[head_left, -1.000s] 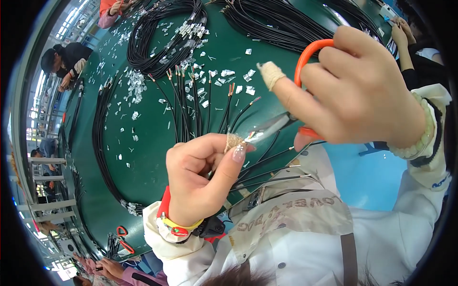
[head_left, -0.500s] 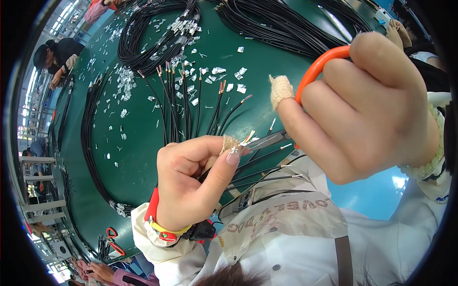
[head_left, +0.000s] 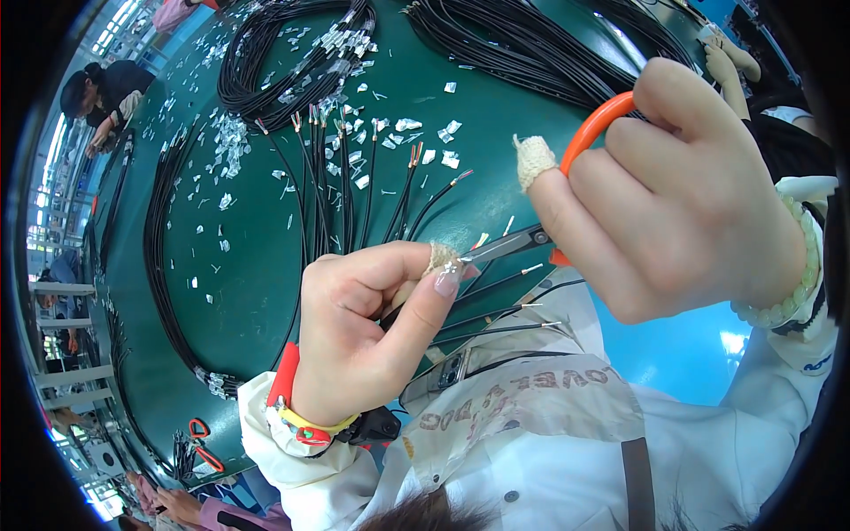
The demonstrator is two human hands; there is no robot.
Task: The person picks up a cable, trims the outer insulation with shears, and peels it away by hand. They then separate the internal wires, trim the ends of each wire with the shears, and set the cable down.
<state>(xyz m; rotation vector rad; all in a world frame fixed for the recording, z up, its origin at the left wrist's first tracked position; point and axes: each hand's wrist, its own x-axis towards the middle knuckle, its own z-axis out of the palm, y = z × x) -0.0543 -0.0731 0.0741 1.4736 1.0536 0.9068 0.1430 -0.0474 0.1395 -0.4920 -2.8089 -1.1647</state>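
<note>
My left hand (head_left: 363, 332) is closed in a pinch, thumb against forefinger, on the tip of a black cable mostly hidden by the fingers. A little pale wire end (head_left: 480, 241) shows just past the fingertips. My right hand (head_left: 673, 199) wraps round the orange handle of a pair of scissors (head_left: 512, 247), whose dark blades reach left to the left thumbnail. Whether the blades touch the wires I cannot tell. Knitted finger covers sit on a right fingertip (head_left: 535, 161) and on the left forefinger (head_left: 441, 258). Behind the left hand, several black cables (head_left: 343, 190) fan out with coloured wire ends bared.
Coiled black cables (head_left: 239, 84) and a long bundle (head_left: 522, 53) lie on the green table (head_left: 257, 265), among silvery foil scraps (head_left: 232, 146). Another bundle (head_left: 159, 239) curves at left. Orange-handled scissors (head_left: 205, 445) lie near the edge. Another person (head_left: 115, 93) works across the table.
Both hands have shifted slightly up, the left one also to the right. The coloured wires fanned above the left fingertips are now mostly out of sight near the scissor blades.
</note>
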